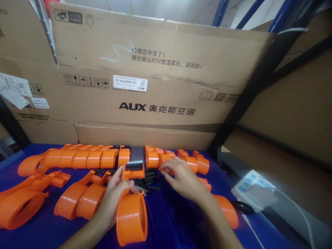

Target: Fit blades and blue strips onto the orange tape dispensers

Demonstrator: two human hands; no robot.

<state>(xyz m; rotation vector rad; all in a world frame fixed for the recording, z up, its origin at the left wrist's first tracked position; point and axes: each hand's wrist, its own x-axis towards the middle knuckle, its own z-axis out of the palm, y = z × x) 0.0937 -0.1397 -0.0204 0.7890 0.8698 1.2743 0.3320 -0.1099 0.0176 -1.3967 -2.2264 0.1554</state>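
Note:
My left hand is wrapped round an orange plastic part with a round ring at its lower end and a black piece across its top. My right hand hovers to the right, fingers bent and partly apart, near an orange ring in the back row. Whether its fingertips touch that ring I cannot tell. Between my hands lie several black pieces on the blue surface.
Several similar orange parts line the back, with more at the left and right. Behind stands a large cardboard sheet. A dark metal post rises at the right, near a white-and-blue box with a cable.

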